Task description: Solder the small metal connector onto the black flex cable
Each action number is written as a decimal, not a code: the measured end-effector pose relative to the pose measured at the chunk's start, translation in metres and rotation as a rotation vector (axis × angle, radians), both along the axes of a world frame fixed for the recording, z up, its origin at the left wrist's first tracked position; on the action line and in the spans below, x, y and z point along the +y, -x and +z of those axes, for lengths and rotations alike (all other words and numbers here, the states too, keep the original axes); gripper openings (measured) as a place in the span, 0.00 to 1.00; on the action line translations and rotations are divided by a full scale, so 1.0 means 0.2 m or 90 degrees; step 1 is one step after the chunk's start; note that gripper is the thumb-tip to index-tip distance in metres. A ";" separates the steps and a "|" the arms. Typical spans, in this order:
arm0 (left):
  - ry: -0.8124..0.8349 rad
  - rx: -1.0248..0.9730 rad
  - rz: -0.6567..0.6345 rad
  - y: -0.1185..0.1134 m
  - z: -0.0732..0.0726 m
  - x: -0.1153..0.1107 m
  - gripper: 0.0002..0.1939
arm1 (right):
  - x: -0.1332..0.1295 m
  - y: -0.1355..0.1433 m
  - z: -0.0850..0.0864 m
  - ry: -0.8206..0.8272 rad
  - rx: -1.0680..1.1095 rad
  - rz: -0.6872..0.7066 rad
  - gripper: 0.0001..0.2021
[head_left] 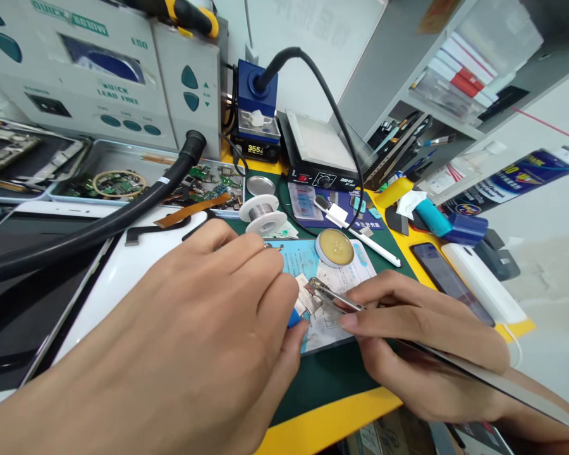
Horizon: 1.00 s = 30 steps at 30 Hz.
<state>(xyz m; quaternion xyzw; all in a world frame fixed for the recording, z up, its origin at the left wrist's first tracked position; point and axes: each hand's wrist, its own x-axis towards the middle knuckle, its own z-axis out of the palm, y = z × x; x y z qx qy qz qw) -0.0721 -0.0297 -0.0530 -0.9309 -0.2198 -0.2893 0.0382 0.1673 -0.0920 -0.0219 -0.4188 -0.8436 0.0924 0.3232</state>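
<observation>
My left hand is closed round a blue-handled tool, most of it hidden by the fingers. Metal tweezers lie in the grip of my right hand, their tips pointing left. Those tips meet a small silvery metal part just beyond the left fingers. Beneath both is a light blue and white printed sheet on the green mat. A round tin of yellowish paste stands on the sheet, above the tweezer tips.
A solder spool stands behind my left hand. A hot-air station with a black hose, a soldering iron stand and a tray of circuit boards fill the back left. A phone lies at right; a white brush is nearer the middle.
</observation>
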 end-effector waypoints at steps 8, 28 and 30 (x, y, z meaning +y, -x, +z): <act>-0.009 0.003 0.002 0.00 0.00 -0.01 0.13 | -0.01 0.00 -0.01 0.007 -0.027 -0.010 0.18; -0.031 -0.051 0.019 -0.02 -0.01 -0.03 0.15 | -0.07 -0.02 -0.03 -0.073 -0.121 0.002 0.18; -0.033 -0.068 0.017 -0.03 -0.01 -0.03 0.14 | -0.07 -0.03 -0.02 -0.107 -0.129 0.012 0.18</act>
